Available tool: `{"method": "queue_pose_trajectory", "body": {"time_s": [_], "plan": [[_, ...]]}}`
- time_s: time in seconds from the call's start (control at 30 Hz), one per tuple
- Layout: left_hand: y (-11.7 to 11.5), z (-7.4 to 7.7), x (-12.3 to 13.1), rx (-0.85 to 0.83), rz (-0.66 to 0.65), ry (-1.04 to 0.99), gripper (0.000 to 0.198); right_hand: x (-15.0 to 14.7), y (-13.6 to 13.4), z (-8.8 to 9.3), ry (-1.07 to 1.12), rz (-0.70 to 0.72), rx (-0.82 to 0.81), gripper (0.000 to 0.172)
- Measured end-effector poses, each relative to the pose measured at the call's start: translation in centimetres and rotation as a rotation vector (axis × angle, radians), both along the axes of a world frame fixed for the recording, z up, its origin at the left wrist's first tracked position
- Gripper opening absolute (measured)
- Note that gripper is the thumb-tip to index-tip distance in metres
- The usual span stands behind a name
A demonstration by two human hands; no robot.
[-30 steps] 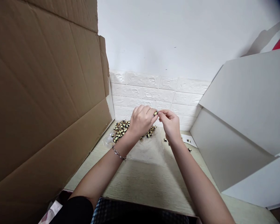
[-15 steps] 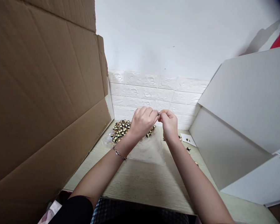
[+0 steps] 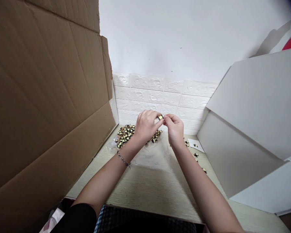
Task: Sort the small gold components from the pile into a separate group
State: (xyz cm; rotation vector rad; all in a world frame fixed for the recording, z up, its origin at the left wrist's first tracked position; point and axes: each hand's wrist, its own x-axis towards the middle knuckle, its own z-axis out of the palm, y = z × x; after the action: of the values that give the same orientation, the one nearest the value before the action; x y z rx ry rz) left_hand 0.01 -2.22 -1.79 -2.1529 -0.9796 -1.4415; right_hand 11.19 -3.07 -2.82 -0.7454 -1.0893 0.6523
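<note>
My left hand (image 3: 146,125) pinches a small yellow and black part (image 3: 160,117) between thumb and fingers, in front of the brick-pattern wall. Fingertips of my right hand (image 3: 175,127) are pressed together at the right side of that part; whether they grip it or something tiny on it is too small to tell. Below and left of my left hand, a pile of similar yellow and black parts (image 3: 124,134) lies on a clear plastic sheet (image 3: 152,157). More of the pile shows under my left palm.
A tall cardboard sheet (image 3: 48,97) stands at the left and white panels (image 3: 254,106) at the right. On the table (image 3: 145,191), several loose parts (image 3: 196,155) lie right of my right wrist, near a white card (image 3: 192,142).
The yellow face of the held part has come into view between my hands. My left thumb and fingers have spread a little around it, and both hands have shifted slightly.
</note>
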Motion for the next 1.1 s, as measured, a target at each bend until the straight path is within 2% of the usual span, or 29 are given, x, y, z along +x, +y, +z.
{"method": "queue_pose_trajectory", "body": {"time_s": [0.13, 0.33, 0.5, 0.73, 1.1], "plan": [[-0.2, 0.0, 0.0, -0.008, -0.006, -0.007, 0.018, -0.1, -0.1, 0.0, 0.002, -0.075, 0.002, 0.009], [-0.7, 0.4, -0.1, 0.034, -0.005, 0.035, 0.02, 0.3, -0.3, 0.4, 0.066, -0.01, 0.018, 0.006], [-1.0, 1.0, -0.6, 0.033, -0.028, 0.022, 0.02, 0.9, -0.8, 1.2, 0.093, -0.026, 0.008, 0.009], [-1.3, 1.7, -1.2, 0.042, -0.089, 0.03, 0.018, 1.9, -1.5, 2.3, -0.121, 0.057, 0.06, 0.007], [-2.1, 2.4, -1.5, 0.048, -0.121, -0.01, 0.017, 2.5, -2.7, 3.3, -0.197, 0.01, 0.088, 0.007]]}}
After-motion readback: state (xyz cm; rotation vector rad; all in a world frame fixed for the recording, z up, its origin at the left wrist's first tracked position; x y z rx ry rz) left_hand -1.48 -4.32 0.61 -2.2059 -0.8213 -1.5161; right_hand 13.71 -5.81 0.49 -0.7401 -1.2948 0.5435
